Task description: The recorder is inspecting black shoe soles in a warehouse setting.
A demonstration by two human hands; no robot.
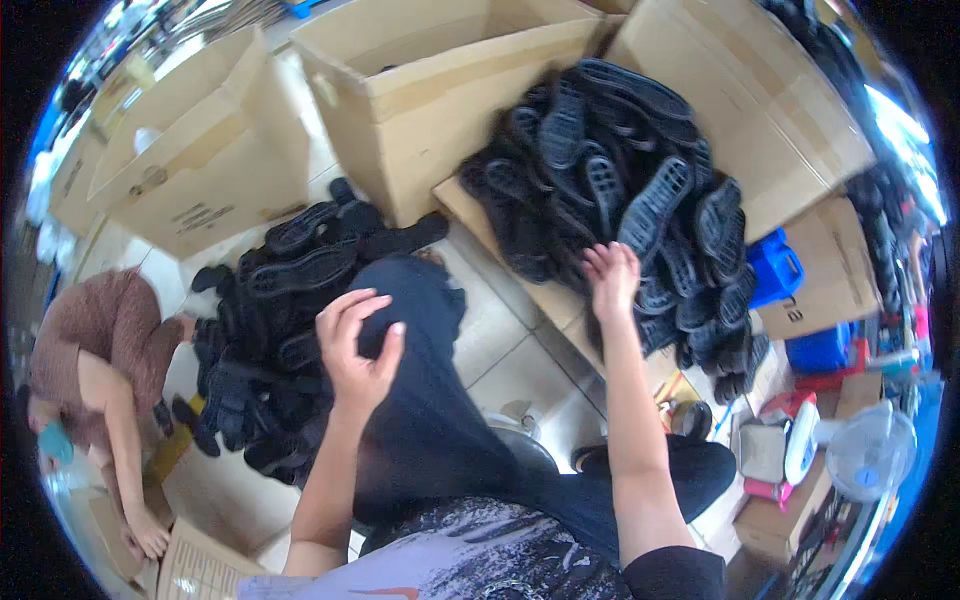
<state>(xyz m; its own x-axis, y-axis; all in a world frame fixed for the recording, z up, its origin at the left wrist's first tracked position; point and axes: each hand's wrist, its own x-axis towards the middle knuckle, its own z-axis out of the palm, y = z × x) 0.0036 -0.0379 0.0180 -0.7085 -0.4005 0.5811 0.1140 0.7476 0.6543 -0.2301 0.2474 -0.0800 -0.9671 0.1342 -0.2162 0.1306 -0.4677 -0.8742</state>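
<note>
My right hand (611, 277) reaches forward with fingers spread onto a large heap of black rubber shoe soles (620, 190) that lies on flattened cardboard (545, 295). It touches the heap's near edge and grips nothing that I can see. My left hand (357, 345) hovers open, palm down, over my knee in dark trousers (420, 400). Just left of it lies a second pile of black soles (270, 330) on the floor.
Open cardboard boxes (420, 110) (200, 150) stand at the back. Another person in a brown top (105, 360) bends over cardboard at the left. A blue container (775, 268), a small white fan (868, 455) and more boxes crowd the right. Tiled floor (510, 350) shows between the piles.
</note>
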